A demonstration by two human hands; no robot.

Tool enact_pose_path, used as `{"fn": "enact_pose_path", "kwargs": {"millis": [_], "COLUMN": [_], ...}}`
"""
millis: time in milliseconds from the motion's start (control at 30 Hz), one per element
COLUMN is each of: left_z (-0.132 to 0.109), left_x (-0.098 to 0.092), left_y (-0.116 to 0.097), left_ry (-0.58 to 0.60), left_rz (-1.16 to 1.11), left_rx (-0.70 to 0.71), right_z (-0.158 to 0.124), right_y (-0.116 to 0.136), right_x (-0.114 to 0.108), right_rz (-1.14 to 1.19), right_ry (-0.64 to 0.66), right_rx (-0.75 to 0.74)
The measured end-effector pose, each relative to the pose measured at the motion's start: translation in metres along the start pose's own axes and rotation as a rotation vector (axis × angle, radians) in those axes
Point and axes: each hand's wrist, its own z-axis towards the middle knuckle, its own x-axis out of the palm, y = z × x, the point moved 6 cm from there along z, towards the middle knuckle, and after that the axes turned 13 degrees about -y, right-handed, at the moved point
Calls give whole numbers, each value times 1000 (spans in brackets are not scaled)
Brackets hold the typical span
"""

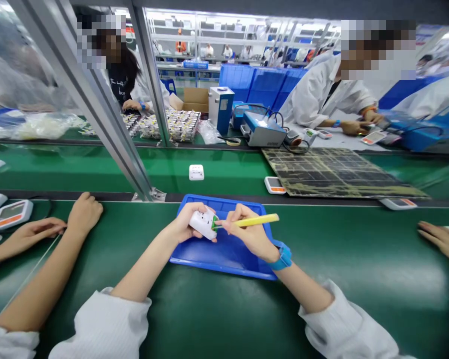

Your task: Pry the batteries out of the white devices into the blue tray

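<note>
Head: L hand [177, 223], R hand [250, 234] close

The desk [359, 284] is green, and the tray [224, 257] on it bright blue. The stick [256, 220] is yellow, the wristband [283, 257] blue, the sleeve [344, 319] white. The white device [203, 224] shows green inside. The far mat [340, 172] is black with a yellowish grid.

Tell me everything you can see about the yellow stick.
The yellow stick is long, thin and straight, and its smooth surface looks like plastic. The right hand pinches it between thumb and fingers, tilted slightly up to the right, above the blue tray. Its far end touches nothing; its narrow near end reaches the green part of the white device.
</note>
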Motion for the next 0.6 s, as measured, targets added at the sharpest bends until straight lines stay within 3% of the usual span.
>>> {"fn": "enact_pose_path", "kwargs": {"millis": [300,467,533,600], "left_z": [3,8,9,9], "left_x": [3,2,2,3], "left_y": [2,3,6,11], "left_ry": [-50,-105,-103,-78], "left_rz": [16,17,33,72], "left_rx": [-14,8,-9,-48], "right_z": [-5,-12,-12,-6], "right_y": [0,13,16,16], "right_x": [-3,9,7,-3], "right_rz": [-243,-463,-501,-501], "right_ry": [64,158,118,-1], "right_rx": [-39,-352,-452,-452]}}
